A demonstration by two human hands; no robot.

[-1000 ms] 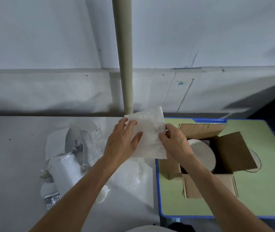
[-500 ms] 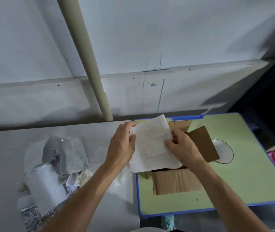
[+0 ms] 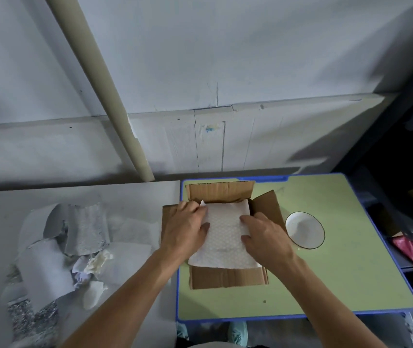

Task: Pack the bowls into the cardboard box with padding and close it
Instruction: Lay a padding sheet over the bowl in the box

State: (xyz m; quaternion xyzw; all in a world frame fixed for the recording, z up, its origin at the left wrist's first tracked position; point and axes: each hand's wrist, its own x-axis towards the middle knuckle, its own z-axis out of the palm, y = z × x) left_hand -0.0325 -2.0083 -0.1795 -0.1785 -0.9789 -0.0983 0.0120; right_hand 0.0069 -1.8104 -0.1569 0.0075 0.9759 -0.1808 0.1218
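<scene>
step: laying the padding sheet over the mouth of the cardboard box, centre of frame (my read: a cushion layer before the next bowl goes in).
left grip: fingers curled at the sheet's left edge, thumb on top, holding it.
right grip: fingers spread flat on the sheet's right side, pressing, nothing clasped.
bowl: white, dark rim, upright on the green bench, just beside the box's right flap, right of centre. Not packed yet.
box contents: hidden under the sheet, can't tell.
flaps: folded outward, box open.
do it well: push down evenly with both grips so the sheet seats inside the walls instead of bridging the top. Tuck in the near edge, which overhangs the front wall. Leave a dished middle for the bowl.
watch: the sheet looks light and limp, likely to lift if one side is let go first. The bowl sits close to the flap, so don't knock it.
spare padding: heap of foil and foam scraps on the grey bench, left of frame, handy for filling gaps.
</scene>
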